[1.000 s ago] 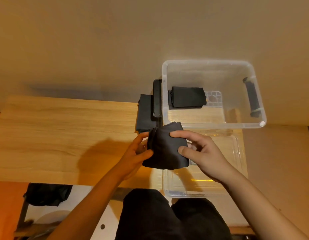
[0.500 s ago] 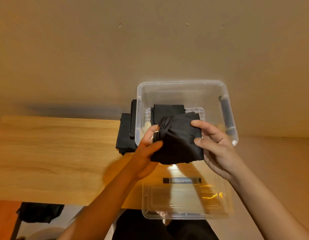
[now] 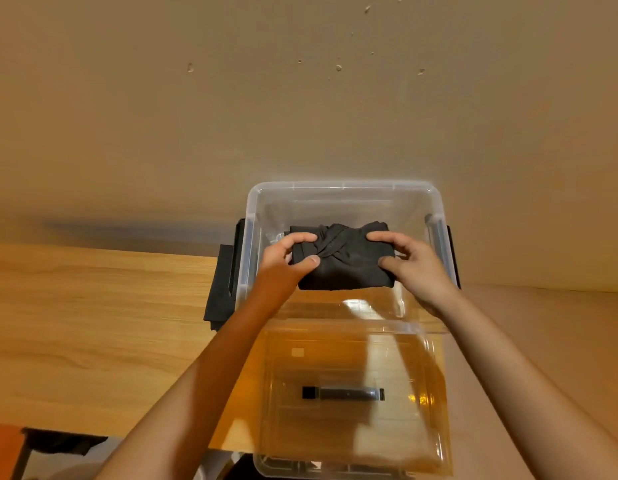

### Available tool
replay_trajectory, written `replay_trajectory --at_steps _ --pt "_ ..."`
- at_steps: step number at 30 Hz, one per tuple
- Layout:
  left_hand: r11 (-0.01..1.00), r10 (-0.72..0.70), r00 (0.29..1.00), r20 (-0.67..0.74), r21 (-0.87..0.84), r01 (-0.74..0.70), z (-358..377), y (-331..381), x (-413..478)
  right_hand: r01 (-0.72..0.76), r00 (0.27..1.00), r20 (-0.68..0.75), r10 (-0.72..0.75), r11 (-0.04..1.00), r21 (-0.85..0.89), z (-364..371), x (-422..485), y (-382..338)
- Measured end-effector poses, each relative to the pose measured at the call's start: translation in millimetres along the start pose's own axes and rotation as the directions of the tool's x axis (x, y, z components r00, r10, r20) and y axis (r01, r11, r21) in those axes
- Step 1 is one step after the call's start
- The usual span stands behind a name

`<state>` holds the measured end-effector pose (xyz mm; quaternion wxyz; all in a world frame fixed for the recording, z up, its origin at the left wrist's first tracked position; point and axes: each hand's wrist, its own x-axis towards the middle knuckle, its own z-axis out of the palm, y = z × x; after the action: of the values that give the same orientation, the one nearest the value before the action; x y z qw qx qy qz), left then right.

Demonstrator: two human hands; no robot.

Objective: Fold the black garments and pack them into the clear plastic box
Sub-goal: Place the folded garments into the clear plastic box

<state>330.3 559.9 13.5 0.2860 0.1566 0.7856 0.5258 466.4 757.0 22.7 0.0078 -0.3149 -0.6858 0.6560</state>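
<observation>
Inside the clear plastic box (image 3: 342, 186), the left hand (image 3: 287, 259) pinches the folded black garment (image 3: 345, 268) at its left end, and the right hand (image 3: 413, 266) curls round its right end. Just outside the box's left wall, a second black garment (image 3: 219, 296) lies on the table (image 3: 93, 323).

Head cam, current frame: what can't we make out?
Head view: floor of the clear plastic box, hidden under the folded garment, left hand and right hand; anything beneath unseen.
Head view: black cloth beside the box, partly behind its wall.
Head view: dark cloth below the table, cut off by its edge.
</observation>
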Motion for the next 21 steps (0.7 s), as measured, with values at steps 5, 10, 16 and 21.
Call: replay_trajectory --at_steps 5,10,16,21 --pt "0.989 -0.114 0.992 -0.045 0.091 0.118 4 -27 52 -0.042 0.999 -0.004 0.042 0.999 0.009 23 61 25" --pt "0.972 -0.145 0.981 -0.130 0.167 0.165 13 -63 92 -0.110 0.994 0.003 0.110 0.994 -0.007 40 102 57" --pt "0.954 -0.168 0.967 -0.191 0.215 0.208 29 -94 117 -0.111 0.992 -0.067 0.102 0.984 -0.143 50 128 81" --pt "0.952 -0.094 0.981 -0.167 0.272 0.137 27 -103 123 -0.058 0.997 -0.075 0.033 0.928 -0.368 51 140 89"
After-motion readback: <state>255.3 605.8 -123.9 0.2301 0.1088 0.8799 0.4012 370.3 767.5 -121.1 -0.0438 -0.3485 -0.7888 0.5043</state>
